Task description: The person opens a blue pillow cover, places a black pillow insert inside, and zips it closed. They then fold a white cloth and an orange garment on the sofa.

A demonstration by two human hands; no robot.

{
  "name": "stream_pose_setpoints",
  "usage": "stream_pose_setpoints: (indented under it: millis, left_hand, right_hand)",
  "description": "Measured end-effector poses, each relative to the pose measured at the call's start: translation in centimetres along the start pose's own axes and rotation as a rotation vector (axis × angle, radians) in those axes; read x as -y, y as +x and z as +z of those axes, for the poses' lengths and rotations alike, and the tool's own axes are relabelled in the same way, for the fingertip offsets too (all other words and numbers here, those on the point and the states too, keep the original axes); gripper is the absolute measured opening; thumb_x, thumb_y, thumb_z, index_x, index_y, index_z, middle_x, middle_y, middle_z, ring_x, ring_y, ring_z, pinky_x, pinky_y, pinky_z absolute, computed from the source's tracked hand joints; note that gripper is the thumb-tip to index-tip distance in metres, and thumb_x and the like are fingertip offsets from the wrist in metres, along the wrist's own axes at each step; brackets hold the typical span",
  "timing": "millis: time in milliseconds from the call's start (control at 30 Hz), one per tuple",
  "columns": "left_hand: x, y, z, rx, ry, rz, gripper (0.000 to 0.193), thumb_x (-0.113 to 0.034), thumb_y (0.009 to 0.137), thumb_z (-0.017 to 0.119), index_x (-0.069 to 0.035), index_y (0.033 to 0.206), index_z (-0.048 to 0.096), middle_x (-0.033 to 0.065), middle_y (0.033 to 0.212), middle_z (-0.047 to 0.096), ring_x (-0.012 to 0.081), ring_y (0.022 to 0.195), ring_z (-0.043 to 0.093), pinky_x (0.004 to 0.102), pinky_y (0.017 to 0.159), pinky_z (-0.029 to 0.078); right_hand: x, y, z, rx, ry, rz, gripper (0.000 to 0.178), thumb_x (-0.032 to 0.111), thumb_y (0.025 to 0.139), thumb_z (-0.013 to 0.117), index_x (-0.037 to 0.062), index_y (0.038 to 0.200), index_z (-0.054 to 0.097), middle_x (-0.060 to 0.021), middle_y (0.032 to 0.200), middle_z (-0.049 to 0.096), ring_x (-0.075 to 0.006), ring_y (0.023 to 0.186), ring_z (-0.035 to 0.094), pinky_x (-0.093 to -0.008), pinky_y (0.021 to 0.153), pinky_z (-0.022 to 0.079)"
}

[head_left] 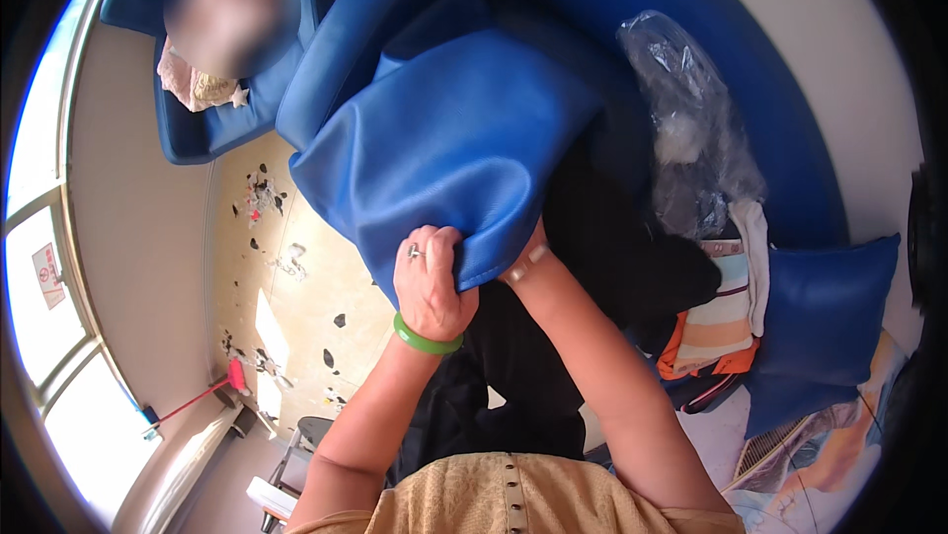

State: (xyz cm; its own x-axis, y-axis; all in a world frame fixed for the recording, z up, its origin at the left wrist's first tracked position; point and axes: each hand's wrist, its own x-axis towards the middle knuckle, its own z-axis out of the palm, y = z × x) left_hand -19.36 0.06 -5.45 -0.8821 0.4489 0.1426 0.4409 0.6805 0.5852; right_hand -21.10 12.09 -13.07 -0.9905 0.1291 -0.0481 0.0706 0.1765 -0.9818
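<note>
A large piece of smooth blue leatherette with a stitched edge lies draped in loose folds across the middle, in front of me. My left hand, with a ring and a green bangle at its wrist, is closed on the near edge of this leatherette. Just to its right, my right hand reaches in under the same edge. Its fingers are hidden by the material, so I cannot see what they hold. Dark black fabric lies under and to the right of the leatherette.
Clear plastic wrapping lies on the blue sofa at the right. Near it are folded striped cloths and a blue cushion. Dark scraps litter the floor. A blue chair with pink fabric, partly blurred, stands far left.
</note>
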Motion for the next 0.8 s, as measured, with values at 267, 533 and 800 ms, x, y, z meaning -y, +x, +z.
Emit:
stream_pose_setpoints:
  millis: [267,533,800]
  left_hand:
    - [-3.0,1.0,1.1,0.193,-0.113,-0.008,0.066,-0.002,0.061,0.068,0.001,0.124,0.051,0.0166,0.090,0.060,0.0347,0.078,0.060,0.0403,0.071,0.050]
    - [-5.0,-0.1,2.5,0.272,-0.112,0.206,0.067,-0.007,0.063,0.073,0.000,0.128,0.057,0.0051,0.068,0.045,0.0193,0.054,0.053,0.0317,0.050,0.045]
    - [-4.6,-0.7,0.7,0.326,-0.190,0.177,0.064,-0.003,0.064,0.069,0.000,0.126,0.059,0.0057,0.063,0.043,0.0199,0.050,0.049,0.0333,0.048,0.044]
  right_hand:
    - [5.6,-10.6,-8.0,-0.031,-0.773,-0.022,0.070,0.033,0.083,0.065,-0.0085,0.134,0.042,-0.0346,0.139,0.034,-0.0519,0.128,0.033,-0.0566,0.106,0.029]
    - [-2.9,-12.8,-3.7,-0.127,-0.058,0.321,0.058,0.024,0.079,0.072,-0.0011,0.126,0.048,-0.0188,0.113,0.060,-0.0322,0.102,0.061,-0.0389,0.085,0.051]
    - [-6.0,-6.6,-0.3,-0.029,0.095,0.487,0.052,0.021,0.082,0.070,-0.0013,0.125,0.051,-0.0191,0.121,0.057,-0.0313,0.110,0.059,-0.0384,0.091,0.050]
